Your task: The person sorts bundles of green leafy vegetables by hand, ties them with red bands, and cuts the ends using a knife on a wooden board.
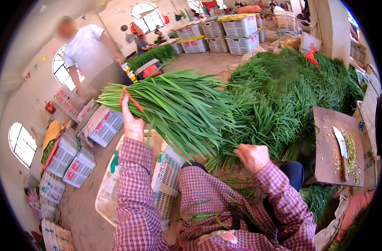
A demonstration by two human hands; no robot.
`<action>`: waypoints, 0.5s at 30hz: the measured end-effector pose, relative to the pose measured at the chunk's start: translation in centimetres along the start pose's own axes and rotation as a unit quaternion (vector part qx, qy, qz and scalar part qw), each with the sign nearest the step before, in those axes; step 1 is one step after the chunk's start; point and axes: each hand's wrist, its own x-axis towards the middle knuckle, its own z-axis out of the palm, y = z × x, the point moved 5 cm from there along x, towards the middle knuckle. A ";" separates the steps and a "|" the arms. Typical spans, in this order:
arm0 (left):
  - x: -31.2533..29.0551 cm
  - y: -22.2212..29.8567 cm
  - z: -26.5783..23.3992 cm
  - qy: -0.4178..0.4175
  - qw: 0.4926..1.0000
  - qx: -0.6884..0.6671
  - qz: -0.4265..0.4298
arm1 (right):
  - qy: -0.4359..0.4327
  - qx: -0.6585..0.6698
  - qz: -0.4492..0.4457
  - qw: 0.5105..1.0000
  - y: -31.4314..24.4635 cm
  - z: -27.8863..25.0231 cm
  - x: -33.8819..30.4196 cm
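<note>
The left hand (pixel 134 122) grasps the leaf bundle (pixel 178 102) by its orange tie (pixel 132 100), left of the green pile (pixel 268 111); the right hand (pixel 252 157) is curled, its hold unclear. Light, floppy and easily bruised, I'd judge; best held at the firmer tied stalks.

Bright arched windows (pixel 22 144) pierce the pale walls (pixel 110 19) around a brown floor (pixel 80 209) and thick pillar (pixel 331 29).
</note>
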 end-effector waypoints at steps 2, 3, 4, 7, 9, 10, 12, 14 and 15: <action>0.7 4.4 -1.8 0.012 1.000 0.016 0.018 | -0.029 0.058 0.024 0.998 1.4 0.1 -0.3; 1.2 6.7 -2.9 0.017 1.000 0.017 0.021 | -0.054 0.064 0.033 0.996 1.7 0.1 -0.1; 1.6 7.7 -3.9 0.019 1.000 0.011 0.017 | -0.080 0.062 0.047 0.994 2.3 -0.1 0.0; -1.2 13.3 -3.3 0.043 0.990 0.088 0.101 | -0.119 0.122 0.048 0.984 2.9 1.0 0.6; -2.1 15.6 -3.7 0.074 0.980 0.133 0.131 | -0.162 0.116 0.072 0.977 3.9 2.0 0.6; -1.5 17.1 -5.5 0.048 0.977 0.123 0.170 | -0.172 0.114 0.075 0.976 4.5 2.2 0.9; -1.7 21.7 -7.3 0.045 0.975 0.135 0.169 | -0.163 0.167 0.054 0.971 2.7 3.9 2.1; -3.7 22.7 -7.2 0.083 0.973 0.123 0.174 | -0.134 0.203 0.015 0.970 -0.6 4.9 4.6; -4.5 23.8 -7.7 0.094 0.969 0.128 0.188 | -0.126 0.234 0.000 0.964 -3.1 5.0 6.1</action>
